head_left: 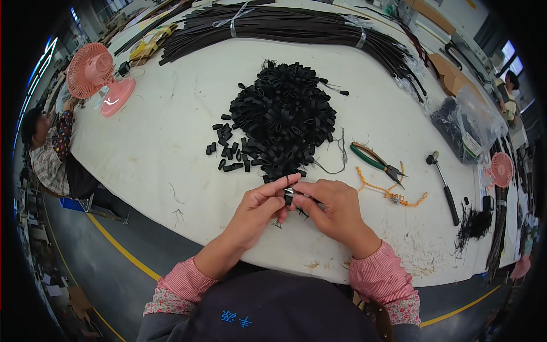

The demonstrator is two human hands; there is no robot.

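Sleeves [382, 271] in striped and flowered pink are covering the forearms over dark cloth [273, 308] at the person's lap. Beyond them, the left hand [253, 211] is narrowing its grip on a small black loop [288, 200], just past the tabletop's [171, 142] near edge. The right hand [336, 208] is meeting it there, thumb and forefinger close together; whether that grip is pinching the loop or the glinting bit beside it, I cannot tell, as the fingers are hiding too much. Judging by such close work, the left fingertips should be steadying the loop without crushing its fold, and the right should be making small, controlled movements, with both wrists staying low for support. Keeping the piece apart from its neighbours would be sensible, since look-alikes are lying so near. To the right, a heap of black threads [476, 224] is lying beside a hammer [444, 194]; orange cord [373, 187] is trailing beside green-handled pliers [370, 157]. Straight ahead, loose loops [225, 134] are edging a big black pile [285, 108]. Farther off, a pink fan [91, 68] is standing at left, and tied black strips [273, 28] are spanning the far side.
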